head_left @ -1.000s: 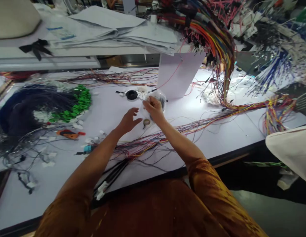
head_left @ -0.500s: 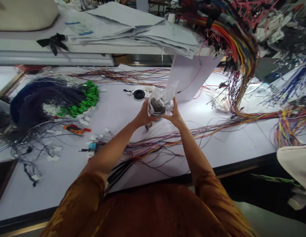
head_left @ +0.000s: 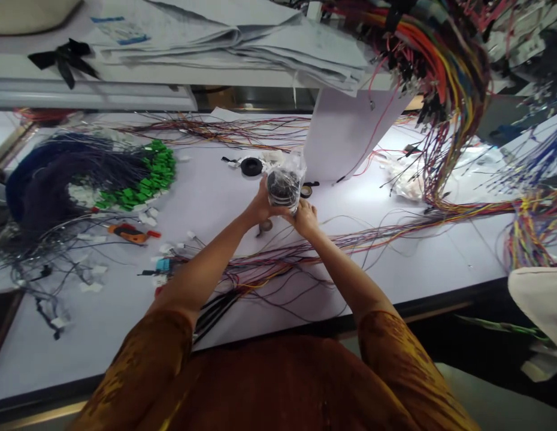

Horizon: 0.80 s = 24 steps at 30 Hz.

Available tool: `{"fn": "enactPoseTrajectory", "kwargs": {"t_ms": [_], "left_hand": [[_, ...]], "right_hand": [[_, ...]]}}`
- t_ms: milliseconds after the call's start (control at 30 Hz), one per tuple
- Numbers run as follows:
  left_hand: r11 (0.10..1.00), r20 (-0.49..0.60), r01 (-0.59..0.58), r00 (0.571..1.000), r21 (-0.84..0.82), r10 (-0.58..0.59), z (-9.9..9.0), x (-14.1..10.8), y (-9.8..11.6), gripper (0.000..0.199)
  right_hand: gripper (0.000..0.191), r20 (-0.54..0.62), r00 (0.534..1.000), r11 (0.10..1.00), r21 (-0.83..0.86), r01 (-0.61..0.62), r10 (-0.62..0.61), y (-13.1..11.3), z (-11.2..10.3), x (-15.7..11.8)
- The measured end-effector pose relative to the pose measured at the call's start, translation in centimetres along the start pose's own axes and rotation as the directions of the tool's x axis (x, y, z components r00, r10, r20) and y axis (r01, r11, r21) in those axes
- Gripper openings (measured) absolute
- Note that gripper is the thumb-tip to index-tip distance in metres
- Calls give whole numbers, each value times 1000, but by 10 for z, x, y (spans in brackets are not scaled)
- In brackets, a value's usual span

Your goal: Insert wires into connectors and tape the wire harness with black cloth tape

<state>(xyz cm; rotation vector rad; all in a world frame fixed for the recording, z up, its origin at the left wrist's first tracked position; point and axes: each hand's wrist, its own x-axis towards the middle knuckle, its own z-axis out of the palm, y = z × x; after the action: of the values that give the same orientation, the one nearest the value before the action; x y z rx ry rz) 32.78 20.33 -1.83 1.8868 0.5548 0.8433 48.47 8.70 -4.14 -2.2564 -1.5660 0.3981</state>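
Note:
A clear plastic bag [head_left: 284, 184] with dark, round rolls inside is held up over the white table [head_left: 206, 197]. My left hand [head_left: 259, 206] is wrapped round its left side and underside. At its lower right, my right hand [head_left: 305, 218] has its fingers curled against the bag's base. Behind the bag and to the left lies a black tape roll [head_left: 252, 167]. A smaller tape roll [head_left: 306, 191] lies just right of the bag, and another small roll [head_left: 265, 225] is below my left hand.
Dark cables with green connectors [head_left: 159, 170] and an orange cutter [head_left: 128, 233] lie left. Long wires [head_left: 350, 240] cross the table near my forearms. Colourful wires [head_left: 462, 78] hang from the shelf [head_left: 170, 72] at right. A white panel [head_left: 350, 129] stands behind.
My right hand has moved down from the bag's right side to its base. The bag's loose top is gathered closer to the rolls. A small tape roll now shows right of it.

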Motion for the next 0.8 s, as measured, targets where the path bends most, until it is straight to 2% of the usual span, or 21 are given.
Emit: {"fn": "enactPoseTrajectory", "kwargs": {"t_ms": [33, 100, 167, 200, 267, 300, 367, 467, 533, 633, 700, 767, 800], "left_hand": [[1000, -39, -18, 999, -12, 18, 0, 1, 5, 137], [1000, -57, -22, 998, -21, 20, 0, 4, 12, 140], [999, -43, 49, 998, -12, -50, 3, 7, 13, 129], [995, -33, 98, 995, 1, -98, 5, 8, 11, 121], [986, -15, 160, 987, 37, -160, 12, 13, 4, 105], [985, -7, 163, 987, 56, -163, 16, 16, -1, 101], [988, 16, 134, 991, 76, -135, 27, 26, -12, 98], [989, 35, 103, 994, 102, -107, 44, 48, -28, 94], [989, 39, 100, 994, 113, -105, 55, 64, -37, 87], [992, 53, 92, 994, 91, -97, 67, 81, -50, 72], [994, 54, 82, 995, 73, -86, 73, 87, -58, 70], [996, 46, 70, 996, 60, -72, 78, 88, -64, 78], [998, 54, 45, 997, 50, -48, 79, 88, -67, 81]], "right_hand": [[72, 28, 999, 1000, 4, -18, 18, -1, -5, 2], [96, 41, 999, 998, 66, -20, 18, -2, -15, 8], [115, -42, 998, 984, 167, 61, -55, -1, -24, 15], [116, -103, 989, 969, 212, 126, -106, 0, -27, 17], [102, -187, 965, 938, 261, 227, -181, 1, -28, 20], [94, -203, 963, 935, 268, 231, -179, 2, -27, 21], [81, -216, 970, 955, 248, 163, -110, 4, -23, 22], [76, -238, 971, 984, 176, 14, 29, 9, -21, 28], [74, -226, 971, 990, 138, -43, 74, 16, -26, 33], [67, -158, 983, 993, 92, -79, 93, 28, -47, 32], [48, -130, 987, 994, 68, -88, 97, 34, -68, 24], [25, -238, 970, 997, 74, -29, 46, 32, -90, 18], [24, -336, 942, 996, 82, 40, -10, 27, -100, 17]]}}
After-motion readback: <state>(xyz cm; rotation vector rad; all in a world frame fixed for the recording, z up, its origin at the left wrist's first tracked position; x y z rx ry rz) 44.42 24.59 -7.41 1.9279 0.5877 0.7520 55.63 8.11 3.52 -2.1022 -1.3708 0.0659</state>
